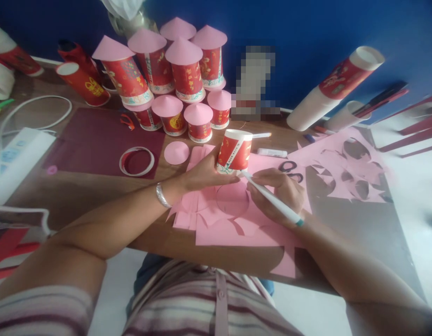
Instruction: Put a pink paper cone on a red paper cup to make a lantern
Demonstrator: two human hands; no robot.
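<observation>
My left hand (204, 171) is wrapped round a red paper cup (242, 149) and holds it upright above the pink sheets. A slanted white strip with small dark characters crosses the cup, and green line drawings run along its white lower band. In my right hand (280, 193) is a white marker with a green end (272, 198); its tip is at the lower edge of the cup. Beneath both hands lie pink paper sheets (216, 233), one with a circle drawn on it. Dark scissor handles (291, 171) show just beyond my right hand.
Several red cups with pink cone tops (184, 70) stand at the back. A white paper ring (137, 162) and a pink paper cone (176, 153) lie to the left. Cut pink scraps (349, 163) and a pen holder (347, 116) are on the right, near a leaning tube (335, 88).
</observation>
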